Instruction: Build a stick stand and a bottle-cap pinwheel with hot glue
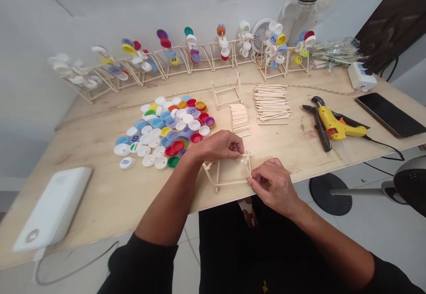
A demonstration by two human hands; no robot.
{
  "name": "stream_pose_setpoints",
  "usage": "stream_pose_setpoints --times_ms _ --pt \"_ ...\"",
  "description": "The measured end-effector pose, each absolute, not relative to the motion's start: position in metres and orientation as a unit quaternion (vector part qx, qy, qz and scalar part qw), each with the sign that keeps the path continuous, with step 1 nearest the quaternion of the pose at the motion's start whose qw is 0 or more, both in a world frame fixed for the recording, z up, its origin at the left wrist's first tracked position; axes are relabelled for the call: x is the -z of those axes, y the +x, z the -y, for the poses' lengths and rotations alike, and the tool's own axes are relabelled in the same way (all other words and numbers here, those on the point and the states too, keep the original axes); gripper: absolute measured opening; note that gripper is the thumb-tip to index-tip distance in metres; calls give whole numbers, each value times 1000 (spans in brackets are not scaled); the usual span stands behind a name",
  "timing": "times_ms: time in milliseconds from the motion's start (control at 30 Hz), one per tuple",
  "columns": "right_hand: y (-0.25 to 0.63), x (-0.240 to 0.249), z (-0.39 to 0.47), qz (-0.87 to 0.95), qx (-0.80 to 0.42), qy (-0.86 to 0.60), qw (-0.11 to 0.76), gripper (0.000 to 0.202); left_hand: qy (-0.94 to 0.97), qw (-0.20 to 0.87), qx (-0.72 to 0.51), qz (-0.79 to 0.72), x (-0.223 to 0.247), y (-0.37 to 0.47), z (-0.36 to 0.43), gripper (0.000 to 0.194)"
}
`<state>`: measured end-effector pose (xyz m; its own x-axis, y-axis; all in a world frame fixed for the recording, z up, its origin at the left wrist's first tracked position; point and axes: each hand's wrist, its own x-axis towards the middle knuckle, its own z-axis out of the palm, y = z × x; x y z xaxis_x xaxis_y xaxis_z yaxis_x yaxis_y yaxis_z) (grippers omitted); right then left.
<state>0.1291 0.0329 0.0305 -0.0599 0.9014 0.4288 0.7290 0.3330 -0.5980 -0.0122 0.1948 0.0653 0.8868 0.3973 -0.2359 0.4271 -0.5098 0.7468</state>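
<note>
A small frame of wooden sticks (231,182) stands at the table's front edge between my hands. My left hand (221,145) reaches over its back, fingers closed in a pinch at the far end of its right side. My right hand (274,183) pinches the near right corner, at the foot of a slanting stick (245,166). Behind my left hand lies a stack of short sticks (239,121), with a pile of longer sticks (272,103) to its right. Another stick frame (228,93) stands farther back.
Bottle caps (173,129) lie heaped to the left. Several stick frames with cap wheels (196,61) line the wall. A yellow glue gun (339,125) and a phone (392,113) lie right. A white power bank (55,207) lies left. A bottle (301,14) stands behind.
</note>
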Motion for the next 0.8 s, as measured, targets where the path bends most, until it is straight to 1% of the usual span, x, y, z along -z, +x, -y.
stream_pose_setpoints --times_ms 800 --pt "130 -28 -32 708 -105 -577 393 15 869 438 3 -231 -65 -11 -194 13"
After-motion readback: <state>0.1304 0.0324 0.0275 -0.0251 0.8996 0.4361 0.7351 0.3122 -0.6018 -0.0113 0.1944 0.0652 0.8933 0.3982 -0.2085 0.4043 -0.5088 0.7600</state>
